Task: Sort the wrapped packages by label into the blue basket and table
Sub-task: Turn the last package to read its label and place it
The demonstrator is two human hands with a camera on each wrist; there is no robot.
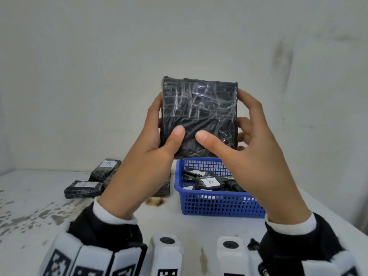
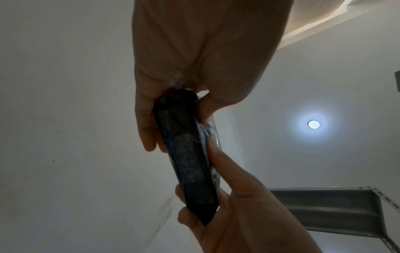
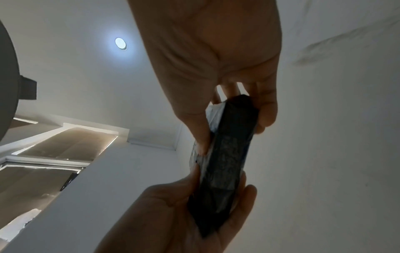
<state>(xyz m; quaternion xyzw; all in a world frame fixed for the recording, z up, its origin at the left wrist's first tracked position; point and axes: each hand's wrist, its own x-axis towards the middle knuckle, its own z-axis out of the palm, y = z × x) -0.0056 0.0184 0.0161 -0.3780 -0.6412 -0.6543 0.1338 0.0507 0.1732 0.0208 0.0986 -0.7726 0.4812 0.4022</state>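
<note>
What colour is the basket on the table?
Blue, a mesh basket; the head view shows it best.

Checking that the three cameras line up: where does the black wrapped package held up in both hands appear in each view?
Head: package at centre, flat face to the camera, left hand and right hand gripping its sides.
Left wrist: package edge-on, running diagonally down the middle.
Right wrist: package edge-on, centre right.
Shared landmark: the round ceiling light in both wrist views; not in the head view.
</note>
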